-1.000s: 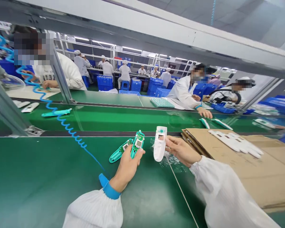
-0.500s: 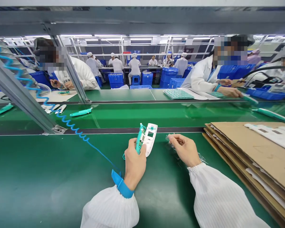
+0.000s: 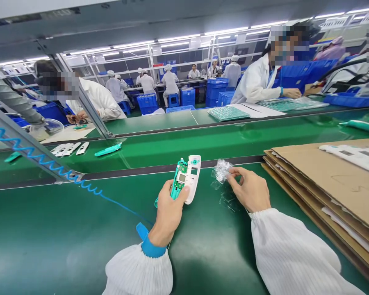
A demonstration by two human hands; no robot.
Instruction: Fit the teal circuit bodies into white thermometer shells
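Observation:
My left hand [image 3: 169, 211] is closed around an opened handheld device. Its teal housing half [image 3: 174, 189] carries a green circuit board [image 3: 182, 168] with a small square display, and a white cover [image 3: 193, 180] with a rectangular window is held beside it under my thumb. To the right, my right hand [image 3: 250, 188] pinches at a small heap of clear plastic film [image 3: 222, 170] on the green bench. More thin clear pieces lie just below the heap. A blue wrist strap [image 3: 153, 247] is on my left wrist.
A blue coiled cord [image 3: 89, 188] runs from the strap to the left past a metal post [image 3: 39, 151]. Stacked cardboard sheets [image 3: 326, 164] with white covers [image 3: 353, 155] stand at right. Behind, a green conveyor [image 3: 172, 143] carries a teal housing [image 3: 108, 150]. Co-workers sit across.
The view has tilted. My left hand has turned the device so its circuit board and display face me more. My right hand has shifted right, and the film heap shows more plainly at its fingertips.

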